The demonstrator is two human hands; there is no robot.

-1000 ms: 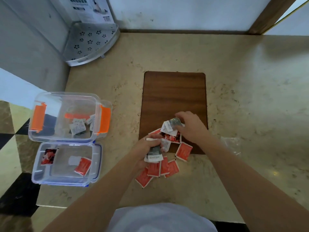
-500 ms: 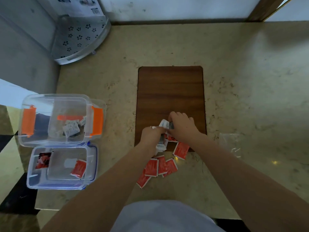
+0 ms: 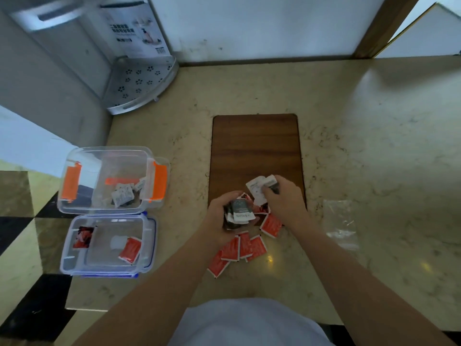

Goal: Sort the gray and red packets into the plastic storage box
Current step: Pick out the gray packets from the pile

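Observation:
My left hand (image 3: 219, 218) is closed around a small stack of gray packets (image 3: 240, 213) at the near end of the wooden board. My right hand (image 3: 284, 199) pinches more gray and white packets (image 3: 259, 189) just right of it. Several red packets (image 3: 245, 247) lie loose on the counter below both hands. At the left stand two clear plastic boxes: the one with orange clips (image 3: 74, 207) holds gray packets (image 3: 122, 196), and the blue-rimmed one (image 3: 149, 245) holds a red packet (image 3: 129, 249) and a dark red one (image 3: 82, 237).
The brown wooden board (image 3: 254, 151) lies in the middle of the beige marble counter (image 3: 361, 146). A crumpled clear plastic bag (image 3: 340, 223) lies to the right of my hands. A silver perforated corner shelf (image 3: 139, 86) sits at the back left against the wall.
Both hands stay over the pile; they came together half a second ago and have drawn slightly apart, each still holding gray packets. The camera view has shifted.

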